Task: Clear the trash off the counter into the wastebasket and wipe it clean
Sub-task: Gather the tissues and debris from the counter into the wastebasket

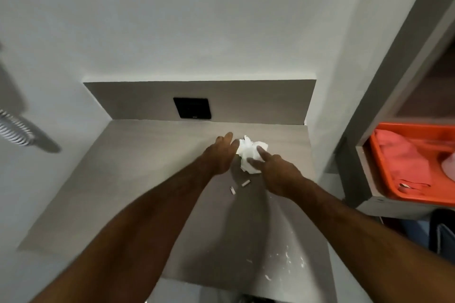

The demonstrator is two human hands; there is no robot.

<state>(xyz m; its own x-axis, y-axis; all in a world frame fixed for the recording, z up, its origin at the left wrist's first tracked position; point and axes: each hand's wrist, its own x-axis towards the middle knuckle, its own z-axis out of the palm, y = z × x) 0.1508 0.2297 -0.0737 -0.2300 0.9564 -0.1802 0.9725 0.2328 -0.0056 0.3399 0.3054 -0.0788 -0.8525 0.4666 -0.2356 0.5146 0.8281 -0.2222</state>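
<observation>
Head view: left hand (220, 155) and right hand (275, 170), fingers spread, cup crumpled tissue (248, 152).

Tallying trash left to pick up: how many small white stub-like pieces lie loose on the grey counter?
2: one small white stub nearer the left forearm, another just right of it, both below the crumpled white paper. Hands may hide more.

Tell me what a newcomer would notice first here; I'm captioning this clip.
Both hands close around a crumpled white tissue near the back right of the grey counter, left hand beside it, right hand on it. Off to the right, a bright orange tray sits on a shelf.
</observation>
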